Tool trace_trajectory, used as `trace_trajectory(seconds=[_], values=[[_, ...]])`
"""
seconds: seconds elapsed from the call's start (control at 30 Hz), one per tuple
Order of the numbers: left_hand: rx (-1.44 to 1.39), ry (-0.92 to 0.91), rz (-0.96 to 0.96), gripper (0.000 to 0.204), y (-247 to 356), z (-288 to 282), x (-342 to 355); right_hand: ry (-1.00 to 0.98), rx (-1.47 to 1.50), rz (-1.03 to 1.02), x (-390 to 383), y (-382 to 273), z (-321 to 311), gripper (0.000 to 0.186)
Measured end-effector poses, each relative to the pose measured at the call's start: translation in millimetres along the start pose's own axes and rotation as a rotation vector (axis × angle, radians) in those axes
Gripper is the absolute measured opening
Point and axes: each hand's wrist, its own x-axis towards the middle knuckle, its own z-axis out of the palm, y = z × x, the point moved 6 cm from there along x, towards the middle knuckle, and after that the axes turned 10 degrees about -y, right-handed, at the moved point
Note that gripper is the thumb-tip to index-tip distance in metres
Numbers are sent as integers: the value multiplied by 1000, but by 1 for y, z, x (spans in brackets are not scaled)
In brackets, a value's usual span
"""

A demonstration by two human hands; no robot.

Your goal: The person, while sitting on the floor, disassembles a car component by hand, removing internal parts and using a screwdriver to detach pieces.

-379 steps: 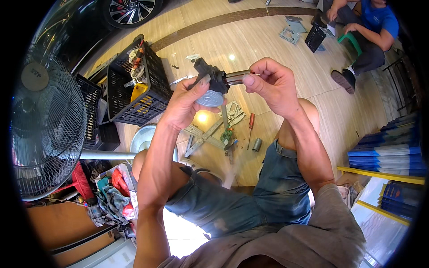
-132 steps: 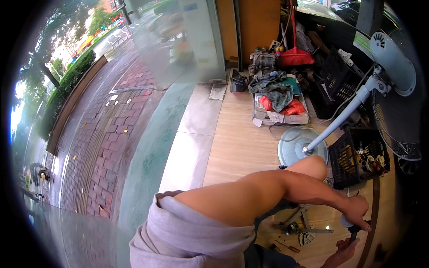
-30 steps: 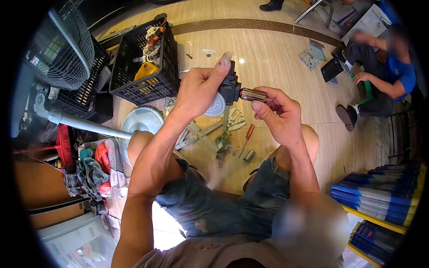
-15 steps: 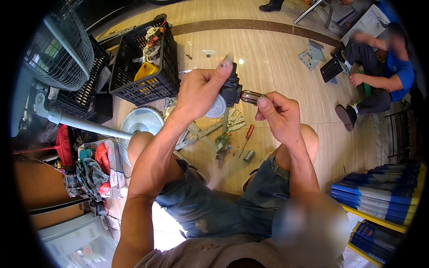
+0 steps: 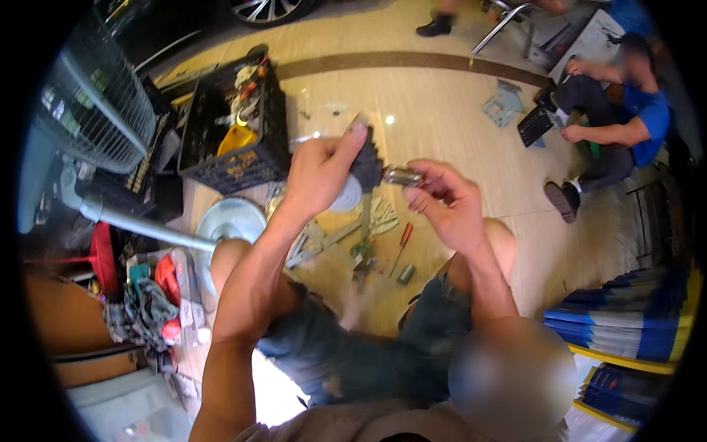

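Note:
My left hand (image 5: 318, 175) grips a black boxy plastic part (image 5: 366, 163) in front of me, thumb pointing up along it. A screwdriver (image 5: 403, 175) with a dark, shiny handle sits against the right side of that part; no shaft can be made out. Around the handle's rear end are the thumb and fingers of my right hand (image 5: 451, 202). On the floor below lie a red-handled screwdriver (image 5: 402, 249), a small metal cylinder (image 5: 406, 274), a green circuit board (image 5: 361, 252) and several grey metal strips (image 5: 324, 239).
A black crate (image 5: 234, 132) with tools and a yellow item stands at the left, beside a fan (image 5: 99, 110) with a pale round base (image 5: 232, 217). Stacked blue-and-white packages (image 5: 618, 320) fill a yellow-edged shelf at the right. A seated person in blue (image 5: 642, 125) works at far right.
Both hands, with the black part and screwdriver, have shifted slightly left and down in view. My right fingers have moved around the handle. The whole scene has shifted slightly.

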Motion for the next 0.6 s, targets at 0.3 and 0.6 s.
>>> trace_trajectory(seconds=[0.3, 0.6], values=[[-24, 73, 57, 69, -8, -4, -5, -3, 125, 50, 5, -2, 8, 32], [41, 63, 113, 70, 1, -3, -4, -33, -45, 74, 5, 4, 2, 38]])
